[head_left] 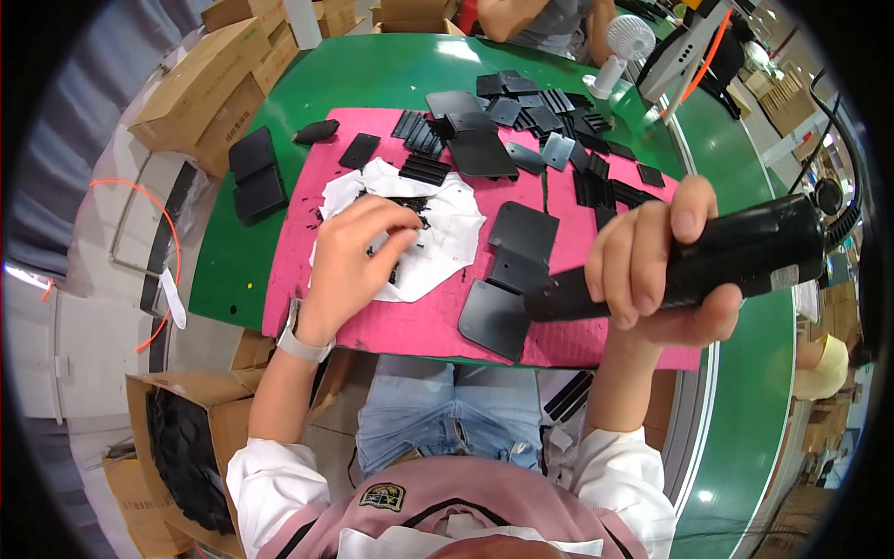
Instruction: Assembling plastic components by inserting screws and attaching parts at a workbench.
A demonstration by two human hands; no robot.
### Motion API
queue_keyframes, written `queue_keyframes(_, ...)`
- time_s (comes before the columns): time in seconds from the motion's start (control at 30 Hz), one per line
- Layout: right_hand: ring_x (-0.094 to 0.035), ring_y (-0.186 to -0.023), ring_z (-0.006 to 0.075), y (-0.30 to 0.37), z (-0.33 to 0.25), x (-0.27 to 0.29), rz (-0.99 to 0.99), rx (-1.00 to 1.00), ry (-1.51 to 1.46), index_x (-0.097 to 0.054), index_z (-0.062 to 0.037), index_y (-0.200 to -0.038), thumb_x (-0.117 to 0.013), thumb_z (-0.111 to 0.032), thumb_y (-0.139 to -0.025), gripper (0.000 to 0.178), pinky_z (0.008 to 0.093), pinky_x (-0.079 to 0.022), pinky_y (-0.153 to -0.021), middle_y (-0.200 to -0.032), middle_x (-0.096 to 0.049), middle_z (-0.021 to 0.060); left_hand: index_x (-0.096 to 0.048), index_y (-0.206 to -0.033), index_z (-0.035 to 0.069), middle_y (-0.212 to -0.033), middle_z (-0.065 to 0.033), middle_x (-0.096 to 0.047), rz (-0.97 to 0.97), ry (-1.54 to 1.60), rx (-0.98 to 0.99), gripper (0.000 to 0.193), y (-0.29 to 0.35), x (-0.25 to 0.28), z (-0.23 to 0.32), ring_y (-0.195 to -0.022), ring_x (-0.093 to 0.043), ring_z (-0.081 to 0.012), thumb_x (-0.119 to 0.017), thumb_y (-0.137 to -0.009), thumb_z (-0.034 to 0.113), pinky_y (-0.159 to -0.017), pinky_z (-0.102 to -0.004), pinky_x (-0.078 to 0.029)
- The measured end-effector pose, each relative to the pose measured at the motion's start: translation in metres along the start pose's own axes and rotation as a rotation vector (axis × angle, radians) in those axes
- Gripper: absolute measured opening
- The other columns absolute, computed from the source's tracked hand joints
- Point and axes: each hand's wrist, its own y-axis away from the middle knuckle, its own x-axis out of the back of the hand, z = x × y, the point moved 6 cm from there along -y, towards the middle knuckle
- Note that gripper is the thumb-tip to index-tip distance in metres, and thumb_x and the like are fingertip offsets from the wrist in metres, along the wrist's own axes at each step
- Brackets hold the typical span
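My right hand (652,265) is wrapped round a black electric screwdriver (759,247), raised over the right side of the pink mat, its narrow end pointing left. Below that end lies a hinged-looking black two-plate part (521,238) near the mat's front edge. My left hand (358,256) reaches over a white sheet (447,238) scattered with small black pieces (410,200) that look like screws. Its thumb and forefinger are drawn together in a pinch; whatever is between them is too small to make out.
The pink mat (298,252) lies on a green table (372,70). Black plates and ribbed parts (531,107) pile up at the back. Another two-plate part (258,177) rests at left. A small fan (624,47) stands far right; a person (549,23) sits opposite. Cardboard boxes (205,88) stack beyond.
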Motion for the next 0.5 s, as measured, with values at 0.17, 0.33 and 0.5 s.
queue_keyframes(0.17,-0.051,-0.042,0.0088,-0.007,0.0,-0.003,-0.051,0.106,0.086,-0.039,-0.0106,-0.105,-0.064,-0.043,-0.084,0.046,0.0247,-0.045,-0.045,-0.063,-0.054,-0.002,-0.064,-0.081,-0.001,-0.077,-0.01,-0.061,-0.097,0.166,-0.078,0.011,0.001,-0.019,0.033,-0.071,-0.061,-0.0235,-0.068,-0.071,-0.002,-0.063,-0.0324,-0.049)
queue_keyframes(0.33,-0.052,-0.041,0.0092,-0.003,-0.002,-0.005,-0.163,0.163,0.124,-0.039,-0.0115,-0.104,-0.063,-0.043,-0.084,0.044,0.0247,-0.047,-0.047,-0.064,-0.055,-0.0026,-0.063,-0.08,0.0,-0.075,-0.0092,-0.06,-0.181,0.271,-0.082,0.011,-0.002,-0.037,0.041,-0.068,-0.06,-0.023,-0.068,-0.071,-0.002,-0.062,-0.0321,-0.048)
queue_keyframes(0.5,-0.052,-0.041,0.0099,0.0,0.002,-0.003,-0.142,0.152,0.122,-0.039,-0.0112,-0.104,-0.063,-0.042,-0.084,0.044,0.025,-0.047,-0.047,-0.064,-0.055,-0.0015,-0.063,-0.08,0.001,-0.074,-0.0086,-0.061,-0.167,0.281,-0.113,0.011,-0.001,-0.042,0.04,-0.068,-0.06,-0.0232,-0.067,-0.071,-0.002,-0.062,-0.0324,-0.047)
